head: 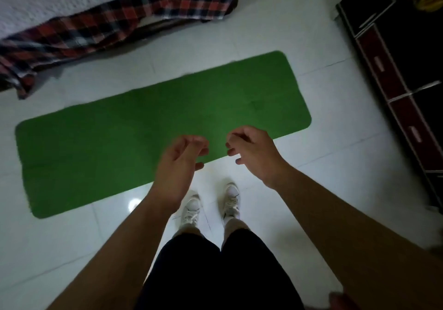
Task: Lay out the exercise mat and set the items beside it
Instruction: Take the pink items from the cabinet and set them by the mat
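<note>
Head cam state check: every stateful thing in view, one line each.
green mat: unrolled, lying flat on the tiled floor
left hand: holds nothing, fingers loosely curled, over the mat's near edge
right hand: holds nothing, fingers loosely curled
plaid blanket: draped off the bed edge, rumpled
cabinet: drawers shut
shoes: on the feet, on the floor just short of the mat

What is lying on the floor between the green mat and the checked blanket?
Nothing. In the head view, only bare white floor tiles separate the green mat from the checked blanket.
</note>
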